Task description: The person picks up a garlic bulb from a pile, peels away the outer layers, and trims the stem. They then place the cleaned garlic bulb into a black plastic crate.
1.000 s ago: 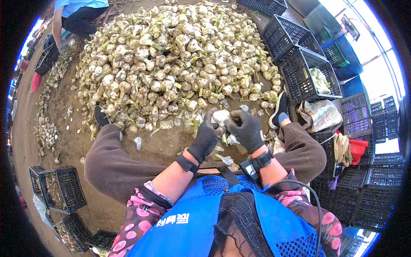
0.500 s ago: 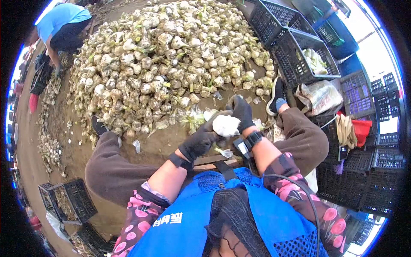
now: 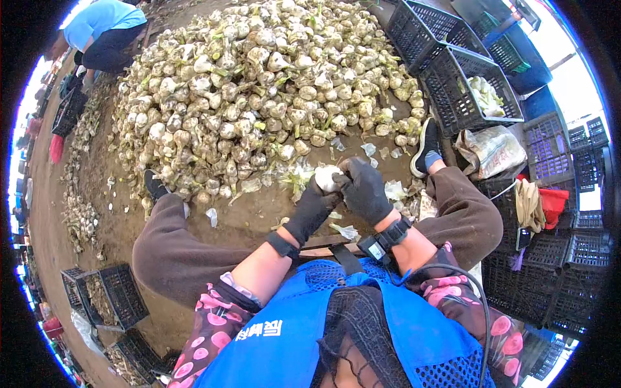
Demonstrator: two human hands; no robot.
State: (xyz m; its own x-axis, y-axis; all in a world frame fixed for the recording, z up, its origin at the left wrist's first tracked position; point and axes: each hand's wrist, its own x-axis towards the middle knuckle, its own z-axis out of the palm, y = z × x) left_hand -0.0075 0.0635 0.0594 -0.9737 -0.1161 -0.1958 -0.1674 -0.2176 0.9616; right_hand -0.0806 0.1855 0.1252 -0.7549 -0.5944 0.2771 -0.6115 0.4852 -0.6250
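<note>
A white garlic bulb [image 3: 326, 178] is held between my gloved hands, in front of the large heap of garlic [image 3: 252, 97]. My left hand [image 3: 312, 210] is closed around the bulb from below and the left. From the right, my right hand [image 3: 365, 192] presses its bent fingers against the same bulb; the fingertips are partly hidden. Both hands wear black gloves. Loose pale garlic skins [image 3: 347, 231] lie on the ground just below the hands, and leafy green-white scraps [image 3: 296, 180] lie to the left of the bulb.
Black crates [image 3: 471, 90] stand at the right, one holding pale peelings [image 3: 485, 97]. A plastic sack [image 3: 491, 154] and tan gloves [image 3: 529, 205] are near my right knee. Other crates [image 3: 107, 297] stand at lower left. A co-worker in a blue shirt [image 3: 103, 24] bends at upper left.
My right hand has turned over the top of the bulb, with its back now facing me. The bulb has shifted slightly left and up and is more covered by fingers.
</note>
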